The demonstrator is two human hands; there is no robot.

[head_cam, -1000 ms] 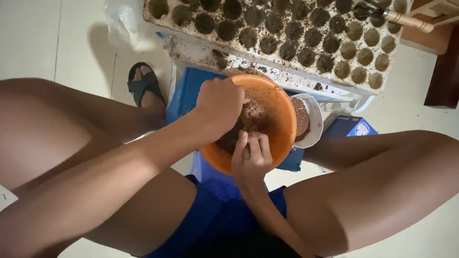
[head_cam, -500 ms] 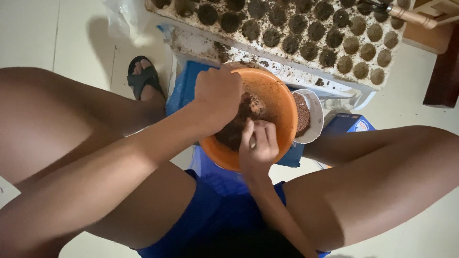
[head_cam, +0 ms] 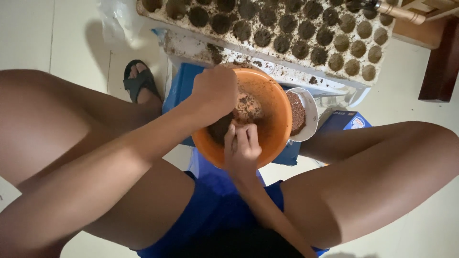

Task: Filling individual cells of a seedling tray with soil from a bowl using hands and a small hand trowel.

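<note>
Both hands [head_cam: 241, 148] in orange bowl [head_cam: 275, 102]; pale tiled floor [head_cam: 28, 38].

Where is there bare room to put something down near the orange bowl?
Bare pale floor lies left of the white seedling tray, beyond the black sandal, and more on the right past the blue box. It is crowded around the orange plastic bowl: both hands, left and right, the small white dish.
</note>
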